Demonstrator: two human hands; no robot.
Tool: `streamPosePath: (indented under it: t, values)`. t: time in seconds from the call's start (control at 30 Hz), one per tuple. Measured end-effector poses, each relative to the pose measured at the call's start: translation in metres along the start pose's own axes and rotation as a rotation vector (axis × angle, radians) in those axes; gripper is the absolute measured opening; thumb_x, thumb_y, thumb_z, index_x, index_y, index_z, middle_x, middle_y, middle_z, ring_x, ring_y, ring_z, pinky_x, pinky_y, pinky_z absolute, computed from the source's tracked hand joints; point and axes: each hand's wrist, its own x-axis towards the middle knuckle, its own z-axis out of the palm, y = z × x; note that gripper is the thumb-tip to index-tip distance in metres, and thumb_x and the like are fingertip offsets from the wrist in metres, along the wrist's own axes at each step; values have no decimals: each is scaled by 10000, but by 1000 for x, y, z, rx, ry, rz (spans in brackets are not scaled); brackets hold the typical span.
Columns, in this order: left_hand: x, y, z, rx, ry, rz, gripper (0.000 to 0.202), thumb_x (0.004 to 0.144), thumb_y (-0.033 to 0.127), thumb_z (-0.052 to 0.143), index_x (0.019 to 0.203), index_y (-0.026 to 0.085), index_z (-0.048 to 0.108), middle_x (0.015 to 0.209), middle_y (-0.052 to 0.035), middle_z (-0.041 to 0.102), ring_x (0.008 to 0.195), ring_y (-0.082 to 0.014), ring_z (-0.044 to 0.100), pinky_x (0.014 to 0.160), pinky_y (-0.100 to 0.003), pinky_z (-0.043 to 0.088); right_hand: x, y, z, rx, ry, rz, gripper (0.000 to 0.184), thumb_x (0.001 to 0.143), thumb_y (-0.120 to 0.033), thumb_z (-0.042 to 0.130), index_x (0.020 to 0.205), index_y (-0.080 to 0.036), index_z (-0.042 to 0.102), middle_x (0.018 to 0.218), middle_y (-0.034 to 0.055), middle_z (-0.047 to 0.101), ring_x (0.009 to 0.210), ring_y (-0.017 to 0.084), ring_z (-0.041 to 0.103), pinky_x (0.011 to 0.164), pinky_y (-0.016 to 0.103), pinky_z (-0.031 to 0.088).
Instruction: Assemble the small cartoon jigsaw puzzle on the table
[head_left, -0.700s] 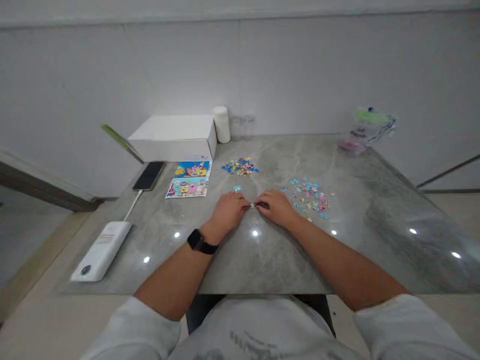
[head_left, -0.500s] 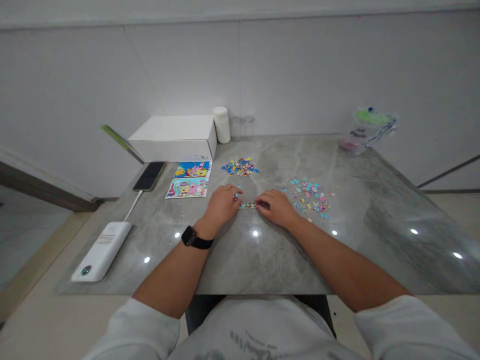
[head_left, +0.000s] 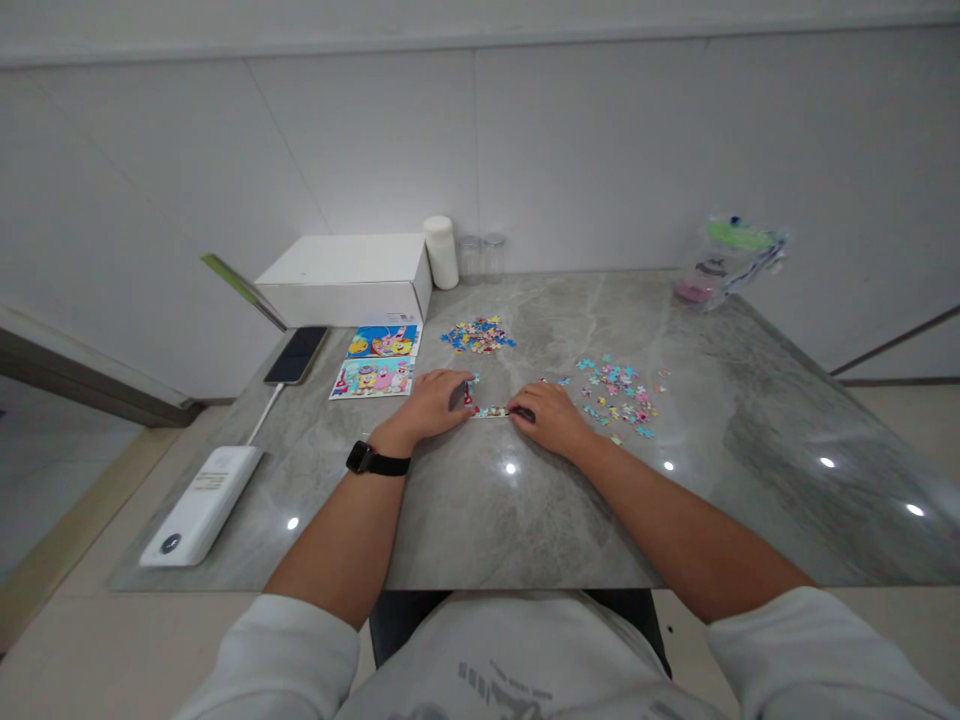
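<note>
Joined jigsaw pieces form a narrow strip (head_left: 491, 412) on the grey table, with a short red column (head_left: 469, 393) rising from its left end. My left hand (head_left: 435, 405) rests beside that column, thumb and fingers spread apart around its left side. At the strip's right end, my right hand (head_left: 553, 416) is closed, its fingertips pinched on a puzzle piece that they mostly hide. Loose pale blue, pink and yellow pieces (head_left: 619, 390) lie scattered right of that hand. Farther back sits a heap of blue and yellow pieces (head_left: 478, 335).
Two cartoon picture cards (head_left: 373, 378) lie left of my hands. Beyond them stand a white box (head_left: 341, 280), a white bottle (head_left: 441, 253) and two clear glasses (head_left: 493, 258). A phone (head_left: 297, 354) is cabled to a white power bank (head_left: 202, 507). A plastic bag (head_left: 727, 262) sits back right.
My left hand has shifted left and its thumb and fingers have spread, uncovering the red column. My right hand stays at the strip's right end.
</note>
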Motion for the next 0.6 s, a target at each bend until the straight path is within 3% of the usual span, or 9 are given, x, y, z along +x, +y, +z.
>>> streamPosePath:
  t: [0.17, 0.6]
  values:
    - [-3, -4, -2, 14, -17, 6, 570, 895, 417, 756, 1428, 264, 624, 1464, -80, 669, 1362, -317, 596, 1169, -506, 443, 1, -3, 2, 0, -8, -42, 112, 953, -242, 714, 1035, -248, 790, 1059, 61, 770, 1045, 244, 662, 948, 390, 410]
    - [-2, -10, 0, -7, -15, 21, 612, 881, 457, 764, 1439, 251, 622, 1458, -89, 674, 1347, -317, 610, 1170, -492, 456, 1, -6, 3, 5, -1, -93, 87, 960, -245, 728, 1016, -251, 794, 1036, 53, 770, 1009, 236, 657, 916, 389, 403]
